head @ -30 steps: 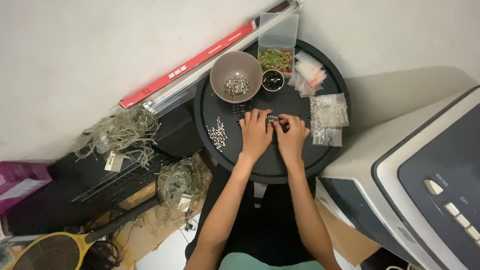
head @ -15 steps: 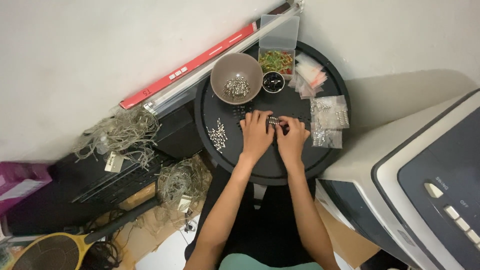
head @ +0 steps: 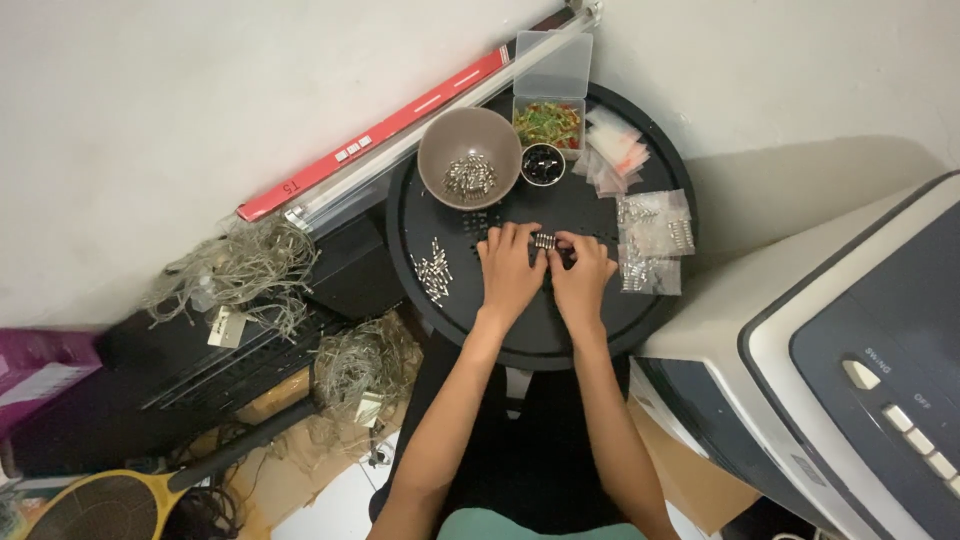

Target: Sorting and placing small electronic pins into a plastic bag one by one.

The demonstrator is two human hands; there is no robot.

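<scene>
- Metal glints between your fingers: a short row of small silver parts sits on the black round table, near its middle, pinched from both sides.
- Your left hand has its fingertips closed on the left end of the row; your right hand presses in on the right end, the 2 hands nearly touching.
- The row looks loose, so uneven pressure could buckle it and scatter pieces, or drop them through the holes of the tabletop.
- A loose pile of silver parts lies left of your left hand, close enough for a wrist to sweep.
- Clear packets crowd your right hand.
- Far side: a brown bowl of more parts, a small black cup and an open plastic box.
</scene>
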